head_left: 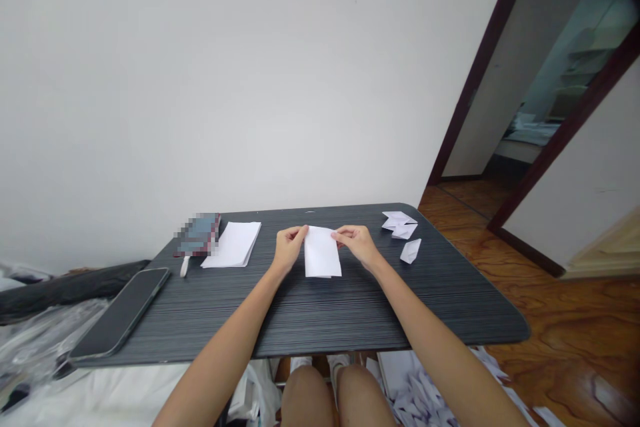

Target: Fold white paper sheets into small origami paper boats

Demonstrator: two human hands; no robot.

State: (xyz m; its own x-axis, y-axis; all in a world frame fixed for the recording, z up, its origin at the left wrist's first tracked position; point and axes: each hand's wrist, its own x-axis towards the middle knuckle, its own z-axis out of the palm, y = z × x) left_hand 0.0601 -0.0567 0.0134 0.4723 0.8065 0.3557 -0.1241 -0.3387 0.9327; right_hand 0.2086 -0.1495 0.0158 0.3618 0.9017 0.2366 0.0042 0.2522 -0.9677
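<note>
A folded white sheet of paper (323, 255) is held up over the dark table, its lower edge showing two layers slightly out of line. My left hand (290, 245) pinches its upper left corner between thumb and fingers. On the other side, my right hand (357, 243) grips the upper right edge the same way. Right of that hand lie several folded paper pieces (400, 223), with one more folded piece (411, 251) apart from them. To the left rests a stack of white paper (233, 245).
The dark wood-grain table (210, 320) stands against a white wall. On its left are a phone (123, 313) and a blurred-out item (199, 235) with a white strap. Below the right side, many folded papers (425, 397) are heaped. A doorway opens at right.
</note>
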